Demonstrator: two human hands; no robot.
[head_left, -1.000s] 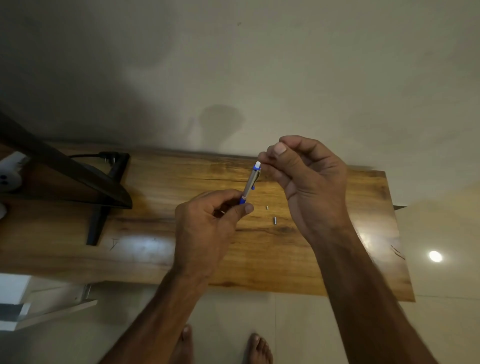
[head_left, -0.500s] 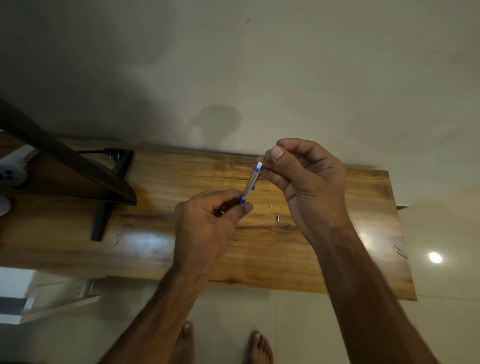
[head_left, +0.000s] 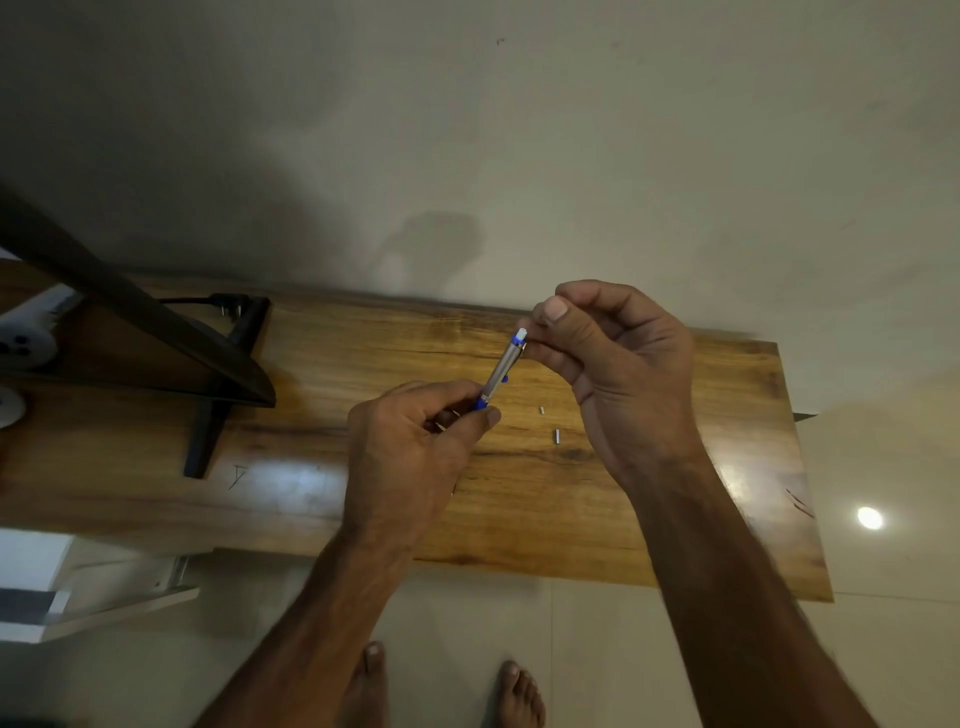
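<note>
Little has changed over the last second: the pencil (head_left: 500, 366) and both hands sit almost where they were, and the right hand (head_left: 623, 364) has crept slightly closer onto the top end.

- Pencil: silver barrel, blue lower end, tilted, top leaning right. It is in the air above the middle of the wooden tabletop (head_left: 675, 519), nearer the back edge than the front.
- Left hand (head_left: 410, 452): thumb and curled fingers clamp the blue lower end.
- Right hand: thumb and forefinger close together, pinching the white cap (head_left: 521, 333). The other fingers are curled behind.
- Two small metal pieces (head_left: 557, 435) lie loose on the tabletop, just below the pencil and near the right wrist.
- Farther left: a black stand (head_left: 208, 415), with a plug (head_left: 228, 304) by the back edge.

Risks, as I judge them:
- The cap is tiny and held only by fingertips. A sharp tug could pop it free, and it could bounce past the front edge to the floor by the bare feet (head_left: 522, 691).
- Only the pencil's low end is held, so a sideways pull at the top could twist it out of the left grip.
- If the right wrist drops, it could sweep the loose pieces away.
</note>
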